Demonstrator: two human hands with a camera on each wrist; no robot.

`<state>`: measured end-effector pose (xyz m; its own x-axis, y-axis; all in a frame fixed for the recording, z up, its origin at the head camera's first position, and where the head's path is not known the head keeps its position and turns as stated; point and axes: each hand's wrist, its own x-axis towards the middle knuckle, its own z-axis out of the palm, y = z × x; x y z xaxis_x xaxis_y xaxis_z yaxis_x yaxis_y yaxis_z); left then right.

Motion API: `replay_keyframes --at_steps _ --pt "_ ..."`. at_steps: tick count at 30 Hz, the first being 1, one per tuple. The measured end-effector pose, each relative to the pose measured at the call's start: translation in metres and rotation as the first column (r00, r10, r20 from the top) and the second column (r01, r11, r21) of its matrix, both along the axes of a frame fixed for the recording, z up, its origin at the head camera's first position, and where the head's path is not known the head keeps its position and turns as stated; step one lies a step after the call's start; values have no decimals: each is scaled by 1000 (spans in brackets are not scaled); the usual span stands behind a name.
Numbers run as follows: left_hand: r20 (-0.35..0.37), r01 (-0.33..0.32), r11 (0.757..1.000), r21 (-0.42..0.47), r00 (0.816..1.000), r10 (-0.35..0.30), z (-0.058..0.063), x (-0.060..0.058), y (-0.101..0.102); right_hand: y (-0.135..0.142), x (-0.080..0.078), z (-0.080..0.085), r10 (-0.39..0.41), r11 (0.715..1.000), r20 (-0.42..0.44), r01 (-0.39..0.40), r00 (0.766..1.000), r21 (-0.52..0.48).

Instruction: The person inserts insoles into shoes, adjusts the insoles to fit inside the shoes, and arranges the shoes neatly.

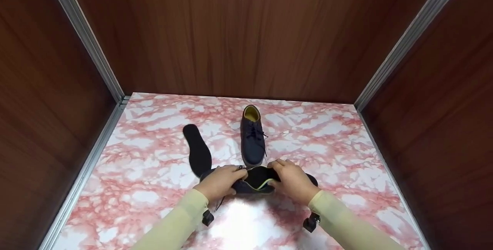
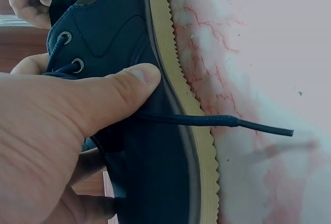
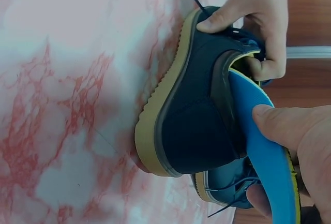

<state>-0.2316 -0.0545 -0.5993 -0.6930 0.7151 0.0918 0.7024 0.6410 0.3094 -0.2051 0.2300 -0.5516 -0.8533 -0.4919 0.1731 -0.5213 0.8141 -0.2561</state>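
A dark navy lace-up shoe [image 1: 252, 189] with a tan ridged sole [image 3: 155, 125] lies crosswise before me, its heel toward the right. My left hand [image 1: 219, 182] grips its front half; in the left wrist view the thumb presses the side above the sole, near the lace eyelets [image 2: 77, 65]. One lace end [image 2: 258, 127] hangs over the sole's edge. My right hand [image 1: 294, 180] pinches an insole [image 3: 258, 131], blue on one face with a yellow edge. The insole's front part is inside the shoe opening, hidden by the collar, and its other end sticks out past the heel.
A second navy shoe [image 1: 253, 142] with a yellow lining stands behind the hands, toe toward me. To its left, a black insole [image 1: 198, 150] lies flat on the red-and-white marbled table [image 1: 154, 142]. Brown wood-look panels [image 1: 231, 34] enclose the back and both sides.
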Motion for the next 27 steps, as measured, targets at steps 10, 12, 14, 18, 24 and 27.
replay_keyframes --at_steps 10,12,14,18,24,27 --pt "-6 8 1000 1 1000 -8 1 1 -1 4 0 1 -63 996 42 61 997 62" --pt "-10 13 1000 2 1000 -13 1 1 -1 6 0 0 -71 995 53 67 996 79" --pt "-16 18 1000 4 1000 -18 1 1 -1 8 1 0 -74 994 60 68 995 86" --pt "-42 26 1000 -3 999 -26 2 1 -1 10 1 3 -70 994 50 65 996 87" --pt "-29 20 1000 -14 999 -21 3 0 -1 10 1 10 -72 996 26 70 997 63" --pt "-7 16 1000 -21 1000 -16 3 0 -2 8 1 12 -59 997 5 59 998 54"
